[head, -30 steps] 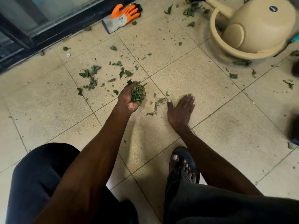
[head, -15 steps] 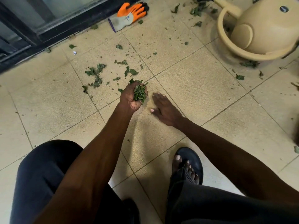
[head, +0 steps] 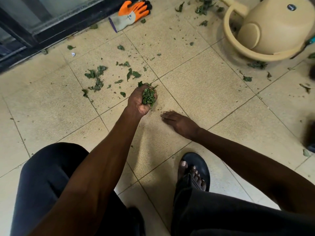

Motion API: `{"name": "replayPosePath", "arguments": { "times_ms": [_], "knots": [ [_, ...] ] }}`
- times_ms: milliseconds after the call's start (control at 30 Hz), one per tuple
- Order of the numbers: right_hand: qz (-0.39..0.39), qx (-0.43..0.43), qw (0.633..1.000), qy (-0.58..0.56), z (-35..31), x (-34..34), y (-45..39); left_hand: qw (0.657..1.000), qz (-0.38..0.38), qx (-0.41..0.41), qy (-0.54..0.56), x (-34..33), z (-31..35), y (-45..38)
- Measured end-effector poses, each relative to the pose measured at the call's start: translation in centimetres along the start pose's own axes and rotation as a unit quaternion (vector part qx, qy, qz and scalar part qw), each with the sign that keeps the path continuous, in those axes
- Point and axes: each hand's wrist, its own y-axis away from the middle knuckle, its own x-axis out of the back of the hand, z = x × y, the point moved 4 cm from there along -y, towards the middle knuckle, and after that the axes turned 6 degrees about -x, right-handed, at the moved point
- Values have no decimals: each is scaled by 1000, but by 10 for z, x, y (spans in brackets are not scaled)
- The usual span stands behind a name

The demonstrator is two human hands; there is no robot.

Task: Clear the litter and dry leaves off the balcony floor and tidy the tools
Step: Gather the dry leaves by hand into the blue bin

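My left hand (head: 138, 101) is shut on a bunch of green leaves (head: 148, 97), held just above the beige floor tiles (head: 204, 86). Just to its right, my right hand (head: 179, 122) lies flat on the tile, palm down, fingers together and pointing left; I cannot see whether it covers any scraps. More loose leaves (head: 97, 77) lie scattered up and left of my left hand. Others lie near the watering can (head: 202, 7) and at the right (head: 257, 64).
A beige watering can (head: 276, 26) lies at the top right. An orange and grey work glove (head: 131, 14) rests by the dark door track (head: 51, 33) at the top. My sandalled foot (head: 192, 172) and knees fill the lower frame. A dark object (head: 310, 137) sits at the right edge.
My right hand has swept left and back toward me across the tile, closer to my left hand. My left hand still holds its bunch of leaves. The small leaf bits between the hands are gone.
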Motion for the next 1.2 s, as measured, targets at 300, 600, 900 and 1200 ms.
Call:
{"name": "replayPosePath", "arguments": {
  "times_ms": [300,600,900,1200],
  "knots": [
    [-21,-16,993,117,10,15,33,1000,0,9,-2,-7,-11,-2],
    [-16,-36,977,211,13,9,31,1000,-4,27,-10,-30,-21,10],
    [174,-485,752,-411,38,118,26,994,43,50,83,-77,2,85],
    [164,-488,289,-807,-99,392,-7,984,75,36,157,-192,103,282]
  ]
}}
